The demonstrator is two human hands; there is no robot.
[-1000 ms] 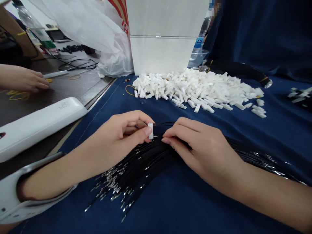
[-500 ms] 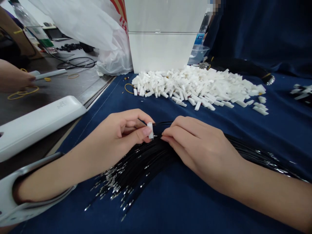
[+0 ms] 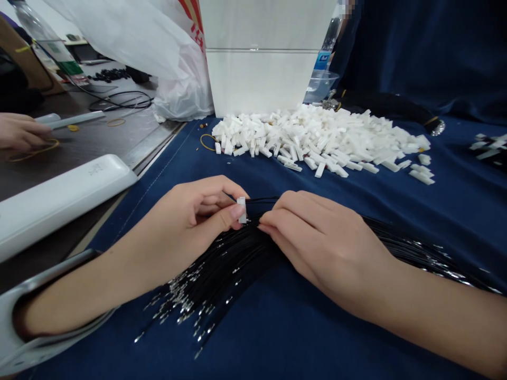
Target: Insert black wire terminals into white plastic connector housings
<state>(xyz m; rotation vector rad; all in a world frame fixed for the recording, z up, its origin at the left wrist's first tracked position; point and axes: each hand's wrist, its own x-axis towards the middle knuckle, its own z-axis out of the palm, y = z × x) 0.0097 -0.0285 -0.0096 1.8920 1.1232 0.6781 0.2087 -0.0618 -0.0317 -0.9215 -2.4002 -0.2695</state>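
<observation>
Between thumb and fingers, my left hand point(image 3: 208, 208) pinches a small white connector housing point(image 3: 241, 210) held upright. Thin black wires run from the housing toward my right hand point(image 3: 317, 229). My right fingertips are pressed together on a black wire point(image 3: 253, 219), whose metal tip is at the housing's lower right side; whether the tip is inside it I cannot tell. Below both hands lies a bundle of black wires point(image 3: 237, 253), with shiny metal terminals point(image 3: 186, 295) fanned out at its left end.
A heap of white connector housings point(image 3: 309, 137) lies behind my hands, in front of a white box point(image 3: 257, 79). A white plastic bag point(image 3: 178, 79) stands left of the box. At far left, another person's hand point(image 3: 24, 131) is beside a white long object point(image 3: 67, 200) on the dark table.
The wire tip in my right hand appears slightly nearer the housing. My left hand keeps its pinch. At far left the other person's hand has shifted and turned.
</observation>
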